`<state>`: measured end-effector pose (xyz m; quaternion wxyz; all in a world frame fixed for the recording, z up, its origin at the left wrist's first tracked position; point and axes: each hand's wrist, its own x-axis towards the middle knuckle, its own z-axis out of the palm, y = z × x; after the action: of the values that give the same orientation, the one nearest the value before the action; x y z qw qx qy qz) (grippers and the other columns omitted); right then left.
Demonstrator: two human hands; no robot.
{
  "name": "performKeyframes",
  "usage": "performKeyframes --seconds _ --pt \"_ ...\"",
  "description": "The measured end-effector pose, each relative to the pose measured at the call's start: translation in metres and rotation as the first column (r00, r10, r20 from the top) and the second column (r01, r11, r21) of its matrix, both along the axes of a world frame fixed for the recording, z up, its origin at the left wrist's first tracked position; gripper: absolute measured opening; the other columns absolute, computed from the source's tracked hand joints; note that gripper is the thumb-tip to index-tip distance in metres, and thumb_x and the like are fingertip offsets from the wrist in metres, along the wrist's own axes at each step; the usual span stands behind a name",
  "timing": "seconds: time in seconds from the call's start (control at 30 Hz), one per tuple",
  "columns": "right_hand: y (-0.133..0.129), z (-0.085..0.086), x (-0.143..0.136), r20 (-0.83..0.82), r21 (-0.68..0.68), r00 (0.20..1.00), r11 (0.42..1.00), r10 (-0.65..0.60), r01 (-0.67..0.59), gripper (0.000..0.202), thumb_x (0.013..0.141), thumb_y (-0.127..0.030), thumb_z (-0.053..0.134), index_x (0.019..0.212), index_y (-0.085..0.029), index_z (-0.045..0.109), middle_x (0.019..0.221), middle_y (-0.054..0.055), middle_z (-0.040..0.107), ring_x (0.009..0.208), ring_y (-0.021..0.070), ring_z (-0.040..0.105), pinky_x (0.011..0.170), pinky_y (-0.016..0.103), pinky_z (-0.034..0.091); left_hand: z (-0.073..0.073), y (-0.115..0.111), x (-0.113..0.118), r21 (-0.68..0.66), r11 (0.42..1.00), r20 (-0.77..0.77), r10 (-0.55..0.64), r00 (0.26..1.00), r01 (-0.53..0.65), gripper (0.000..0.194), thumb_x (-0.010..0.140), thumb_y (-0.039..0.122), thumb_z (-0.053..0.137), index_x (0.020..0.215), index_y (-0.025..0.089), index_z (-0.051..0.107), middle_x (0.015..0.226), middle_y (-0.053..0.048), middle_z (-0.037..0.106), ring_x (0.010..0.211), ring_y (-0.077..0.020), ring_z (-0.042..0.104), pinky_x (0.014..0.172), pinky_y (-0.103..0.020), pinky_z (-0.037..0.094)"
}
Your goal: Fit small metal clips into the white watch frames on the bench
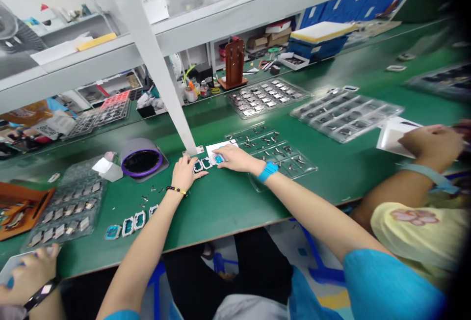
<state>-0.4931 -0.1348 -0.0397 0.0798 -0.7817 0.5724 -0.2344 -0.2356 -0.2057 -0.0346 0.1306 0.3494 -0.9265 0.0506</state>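
Observation:
Three small watch-case-like frames with teal middles stand in a short row on the green bench. My left hand is closed at the row's left end, its thumb and fingers around a white-rimmed frame. Next to it is another white-rimmed frame, between my hands. At the right end, my right hand has its fingers on a blue-faced frame; its thumb side is partly hidden. A white sheet lies just behind the row. Nearer my left forearm sit several similar frames.
A clear tray of small metal parts lies right of my hands. Further back are a tray of silvery pieces and a compartment tray. A purple-rimmed round device stands left. A shelf post rises ahead. Co-workers' hands show at both sides.

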Motion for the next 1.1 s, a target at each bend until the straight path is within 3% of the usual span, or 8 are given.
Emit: performKeyframes --seconds 0.23,0.6,0.8,0.93,1.1 --pt "-0.003 -0.004 0.01 0.02 -0.02 0.998 0.998 0.062 -0.062 0.062 0.086 -0.034 0.082 0.141 -0.014 0.061 0.135 0.017 0.068 0.126 0.033 0.061 0.109 0.047 0.048 -0.001 -0.003 0.002 0.001 0.997 -0.005 -0.077 0.997 0.077 0.052 0.092 0.064 0.063 0.121 0.021 0.069 0.109 -0.009 0.062 0.1 -0.0262 0.058 0.088 -0.037 0.047" --pt "-0.003 -0.001 0.015 0.027 -0.038 0.996 0.996 0.082 -0.081 0.062 0.086 -0.038 0.081 0.142 -0.017 0.062 0.129 0.014 0.072 0.12 0.0337 0.062 0.105 0.048 0.051 0.002 0.026 0.016 0.006 0.999 -0.035 -0.052 0.998 0.052 0.048 0.094 0.063 0.061 0.119 0.022 0.067 0.112 -0.01 0.063 0.101 -0.0274 0.057 0.088 -0.04 0.047" --pt "0.0 -0.001 0.019 0.044 -0.048 0.997 0.997 0.057 -0.055 0.062 0.09 -0.039 0.077 0.145 -0.017 0.058 0.134 0.013 0.069 0.122 0.0345 0.06 0.106 0.049 0.049 -0.002 0.027 0.018 0.024 0.999 -0.044 -0.033 0.998 0.035 0.049 0.093 0.065 0.061 0.116 0.022 0.066 0.108 -0.009 0.063 0.101 -0.0276 0.057 0.087 -0.04 0.046" --pt "0.0 0.001 0.021 0.038 -0.039 0.998 0.998 0.05 -0.049 0.076 0.088 -0.039 0.079 0.153 -0.016 0.049 0.14 0.015 0.065 0.124 0.035 0.059 0.106 0.049 0.049 -0.002 0.026 0.018 -0.016 0.998 0.014 -0.067 0.998 0.067 0.051 0.094 0.066 0.058 0.114 0.02 0.066 0.105 -0.01 0.063 0.099 -0.0277 0.057 0.085 -0.04 0.046" --pt "0.001 0.004 0.022 0.021 -0.031 0.999 0.998 0.05 -0.05 0.07 0.091 -0.042 0.076 0.152 -0.017 0.053 0.125 0.014 0.072 0.113 0.0338 0.062 0.098 0.046 0.051 0.001 0.031 0.019 -0.098 0.992 0.049 -0.069 0.996 0.074 0.052 0.094 0.068 0.056 0.111 0.019 0.065 0.103 -0.012 0.064 0.098 -0.0291 0.056 0.085 -0.041 0.044"
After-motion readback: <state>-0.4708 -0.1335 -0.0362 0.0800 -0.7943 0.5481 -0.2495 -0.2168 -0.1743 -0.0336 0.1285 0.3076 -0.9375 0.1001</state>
